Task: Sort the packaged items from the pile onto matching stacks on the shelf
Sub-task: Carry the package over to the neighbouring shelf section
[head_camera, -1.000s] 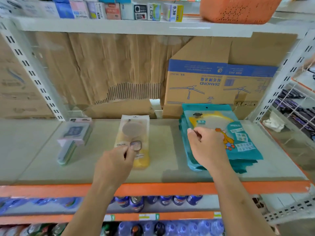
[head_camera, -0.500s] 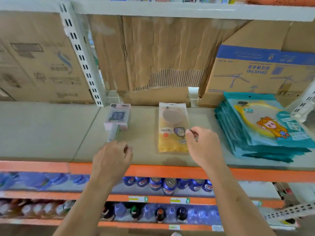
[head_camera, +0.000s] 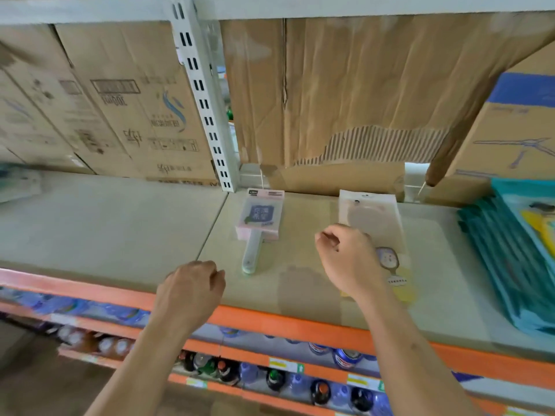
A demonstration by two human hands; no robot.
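Shelf bay (head_camera: 105, 223), pale grey board with an orange front lip; below it we see rows of bottles (head_camera: 344, 357) on the lower tiers.

Nearest: left hand (head_camera: 192, 291) hangs over the front lip, fingers (head_camera: 217, 276) curled in toward the palm, nothing in them. The pink-carded packet (head_camera: 260, 216) lies flat just beyond and to the right of it, its pale handle pointing at the lip. Hand and packet are apart.

Right hand (head_camera: 350, 261) sits further in, above the board. Fingers (head_camera: 326, 238) are curled, thumb close to forefinger, and we see nothing pinched between them. It overlaps the lower left of the clear packet (head_camera: 387, 232), which has a yellow lower end and lies flat, long side front to back. We cannot tell if the hand touches the packet.

Right edge: a stack of teal packets (head_camera: 510, 271), well apart from both hands.

Back: torn brown cardboard (head_camera: 345, 94) behind the packets, printed cartons (head_camera: 126, 109) to the left, and a white slotted upright (head_camera: 204, 103) between them.
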